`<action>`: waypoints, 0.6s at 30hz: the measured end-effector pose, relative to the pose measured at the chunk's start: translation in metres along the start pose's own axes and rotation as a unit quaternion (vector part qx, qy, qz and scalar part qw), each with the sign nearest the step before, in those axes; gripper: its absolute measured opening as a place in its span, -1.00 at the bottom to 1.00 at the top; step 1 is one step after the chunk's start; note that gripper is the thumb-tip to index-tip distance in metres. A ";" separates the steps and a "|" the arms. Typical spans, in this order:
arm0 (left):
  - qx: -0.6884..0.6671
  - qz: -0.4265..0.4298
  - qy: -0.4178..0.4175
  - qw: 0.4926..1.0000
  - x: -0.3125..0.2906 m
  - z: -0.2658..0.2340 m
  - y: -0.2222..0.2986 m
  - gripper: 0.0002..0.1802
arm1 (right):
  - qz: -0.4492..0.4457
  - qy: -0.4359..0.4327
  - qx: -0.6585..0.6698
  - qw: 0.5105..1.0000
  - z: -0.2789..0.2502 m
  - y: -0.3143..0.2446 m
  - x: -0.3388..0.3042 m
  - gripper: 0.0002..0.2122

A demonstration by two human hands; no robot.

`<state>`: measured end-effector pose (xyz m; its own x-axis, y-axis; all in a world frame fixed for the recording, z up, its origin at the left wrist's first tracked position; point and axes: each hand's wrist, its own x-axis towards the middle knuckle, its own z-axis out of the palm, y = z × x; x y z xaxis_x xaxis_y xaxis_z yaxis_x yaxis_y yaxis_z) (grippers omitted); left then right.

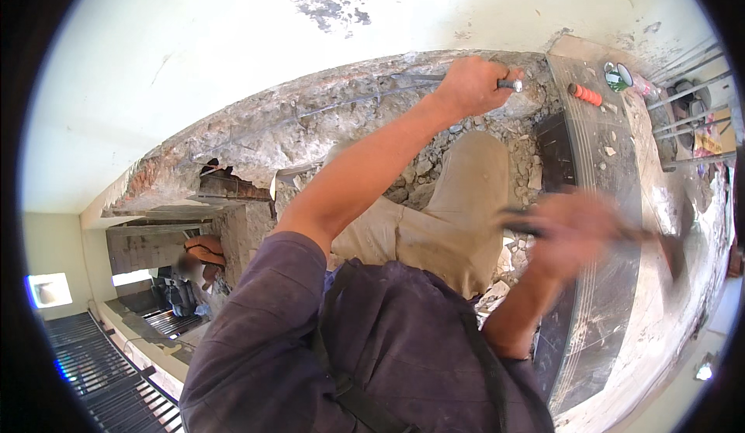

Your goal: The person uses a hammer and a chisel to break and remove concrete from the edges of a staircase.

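Observation:
My left hand (475, 85) is closed around a steel chisel (508, 84) and rests against the broken masonry edge (341, 99). The chisel's struck end sticks out on the right of the fist, and its dark shaft runs left along the rubble. Smeared by motion, my right hand (578, 235) is raised over the dark stone step. It grips a hammer (518, 222), whose dark handle end shows left of the fist; the head on the far side is too blurred to make out clearly. My knee in tan trousers lies between both hands.
Loose rubble (423, 173) surrounds my legs. On the grooved dark step (597, 169) lies an orange-red ribbed grip (585, 94), near a cup (618, 76). Metal bars (691, 103) stand at the right. Another person (205, 253) is at the lower left, by a dark railing (101, 371).

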<state>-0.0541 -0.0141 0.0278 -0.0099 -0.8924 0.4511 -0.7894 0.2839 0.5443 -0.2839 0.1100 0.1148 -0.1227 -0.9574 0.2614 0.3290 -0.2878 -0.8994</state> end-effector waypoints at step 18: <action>0.000 -0.007 0.033 0.999 0.004 0.000 -0.003 -0.73 | 0.191 0.052 0.058 0.979 -0.006 0.037 0.008 -0.78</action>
<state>-0.0516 -0.0188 0.0279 0.0416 -0.8710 0.4895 -0.7892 0.2718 0.5507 -0.2781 0.0921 0.0813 -0.0621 -0.9898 -0.1283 0.4729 0.0840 -0.8771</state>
